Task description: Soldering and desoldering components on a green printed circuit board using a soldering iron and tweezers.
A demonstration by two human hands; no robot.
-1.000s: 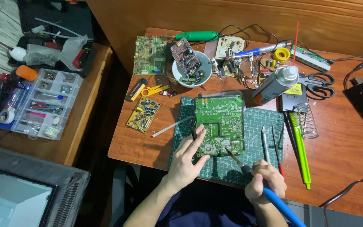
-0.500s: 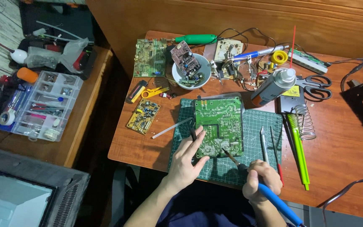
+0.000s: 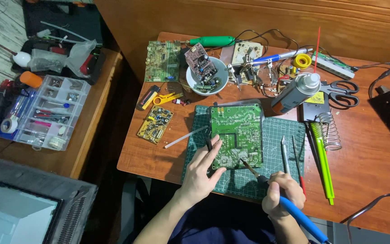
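Note:
A green circuit board [image 3: 237,133] lies solder side up on a green cutting mat [image 3: 290,167] on the wooden desk [image 3: 366,171]. My left hand [image 3: 201,169] rests at the board's near left corner, fingers spread on its edge beside a thin dark tool [image 3: 208,142]. My right hand [image 3: 283,194] grips a blue-handled soldering iron [image 3: 294,212]; its tip [image 3: 244,164] touches the board's near right edge.
Tweezers [image 3: 285,156] and a red probe lie on the mat's right. A green tool [image 3: 323,158], coil stand [image 3: 330,131], spray can [image 3: 296,92], scissors [image 3: 341,92], a white bowl of parts [image 3: 206,74], other circuit boards and a yellow stripper [image 3: 165,98] crowd the desk. A parts organiser [image 3: 50,113] sits on the left table.
The hands stay almost where they were. The soldering iron tip has shifted slightly along the board's near edge; the view has drifted a little.

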